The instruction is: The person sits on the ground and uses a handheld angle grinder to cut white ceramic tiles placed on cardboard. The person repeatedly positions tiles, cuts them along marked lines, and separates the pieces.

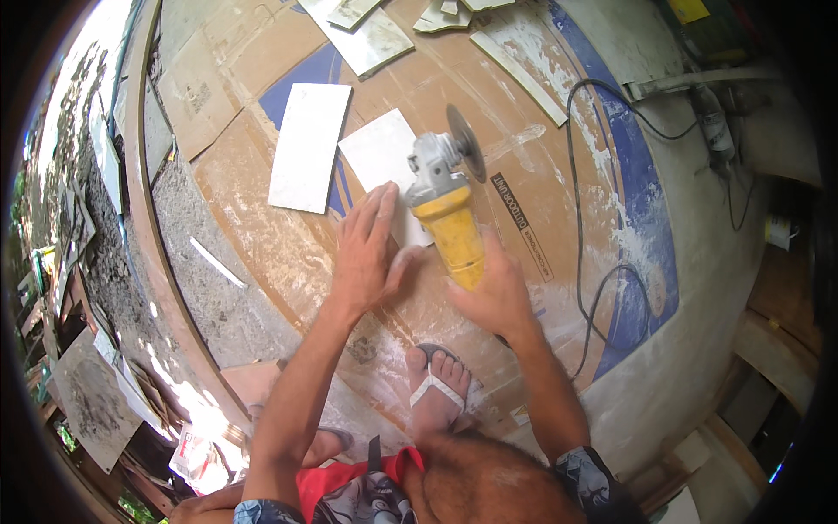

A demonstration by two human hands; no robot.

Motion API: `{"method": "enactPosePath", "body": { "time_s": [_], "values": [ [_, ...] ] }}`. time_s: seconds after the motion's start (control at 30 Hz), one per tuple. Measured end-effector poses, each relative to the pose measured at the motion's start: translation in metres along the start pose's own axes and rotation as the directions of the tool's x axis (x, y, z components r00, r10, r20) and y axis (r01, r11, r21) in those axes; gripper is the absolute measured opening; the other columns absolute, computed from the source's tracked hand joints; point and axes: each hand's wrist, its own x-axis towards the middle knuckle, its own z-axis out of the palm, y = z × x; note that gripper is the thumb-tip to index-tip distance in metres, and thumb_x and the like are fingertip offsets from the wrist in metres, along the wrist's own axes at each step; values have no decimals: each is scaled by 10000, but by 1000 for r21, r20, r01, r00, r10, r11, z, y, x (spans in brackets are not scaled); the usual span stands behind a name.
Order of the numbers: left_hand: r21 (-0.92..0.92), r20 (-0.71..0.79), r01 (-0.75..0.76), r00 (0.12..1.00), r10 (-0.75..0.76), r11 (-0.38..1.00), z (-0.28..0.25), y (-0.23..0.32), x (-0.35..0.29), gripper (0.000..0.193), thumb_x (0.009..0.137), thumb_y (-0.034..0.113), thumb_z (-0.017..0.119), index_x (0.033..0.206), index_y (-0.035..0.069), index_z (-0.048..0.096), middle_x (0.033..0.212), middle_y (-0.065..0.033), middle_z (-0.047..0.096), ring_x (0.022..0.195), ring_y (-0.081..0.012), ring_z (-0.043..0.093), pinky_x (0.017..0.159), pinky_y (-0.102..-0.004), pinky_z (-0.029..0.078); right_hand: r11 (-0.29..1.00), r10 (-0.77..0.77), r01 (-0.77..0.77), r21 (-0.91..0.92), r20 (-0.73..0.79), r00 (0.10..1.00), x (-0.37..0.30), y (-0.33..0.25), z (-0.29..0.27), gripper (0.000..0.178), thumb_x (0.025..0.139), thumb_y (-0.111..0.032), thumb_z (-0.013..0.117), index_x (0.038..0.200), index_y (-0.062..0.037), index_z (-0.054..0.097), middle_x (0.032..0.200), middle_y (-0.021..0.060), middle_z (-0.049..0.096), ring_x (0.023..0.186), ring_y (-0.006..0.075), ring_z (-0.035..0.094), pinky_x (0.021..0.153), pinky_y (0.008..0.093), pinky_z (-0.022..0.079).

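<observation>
My right hand [496,295] is wrapped round the rear body of a yellow and grey angle grinder [451,229]. Its cutting disc [467,144] stands on edge at the far right of the tool's head, raised above the cardboard. With fingers stretched out, my left hand [371,244] rests at the near left edge of a white tile piece [381,155]. The grinder's head hides part of that tile's right side. Just left of it lies a larger white rectangular tile [310,147].
Dusty cardboard [524,192] covers the floor. More cut tiles [371,44] lie at the far side, beside a narrow tile strip [519,79]. A black cord [572,218] loops along the right. A thin white strip [218,262] lies on concrete at left. My sandalled foot [439,389] stands close by.
</observation>
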Motion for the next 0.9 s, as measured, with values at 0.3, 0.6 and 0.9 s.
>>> {"method": "enactPosePath", "body": {
  "time_s": [0.3, 0.6, 0.9],
  "values": [
    [-700, 48, 375, 874, -484, 607, 0, 22, 11, 611, 1077, 414, 741, 1421, -77, 626, 1269, -138, 717, 1158, -185, 657, 1036, -331, 509, 999, 3, 1, -36, 109, 994, 25, -14, 25, 643, 828, -232, 821, 1287, 58, 476, 990, 368, 725, 946, 570, 720, 826, 618, 577],
    [-707, -26, 366, 842, -538, 606, -3, 46, 15, 637, 1063, 407, 764, 1427, -97, 630, 1287, -163, 732, 1189, -209, 680, 1062, -353, 522, 999, 38, -33, -38, 125, 991, 24, -12, 24, 671, 828, -237, 824, 1326, 68, 493, 1022, 363, 733, 973, 563, 723, 853, 595, 582],
    [-710, -2, 391, 830, -557, 585, 6, 33, 9, 634, 1066, 392, 764, 1442, -98, 622, 1307, -176, 727, 1219, -224, 678, 1089, -370, 513, 1000, 22, -21, -8, 123, 992, 20, -9, 23, 668, 827, -250, 815, 1315, 64, 486, 991, 366, 729, 943, 570, 722, 838, 607, 579]
  ]
}}
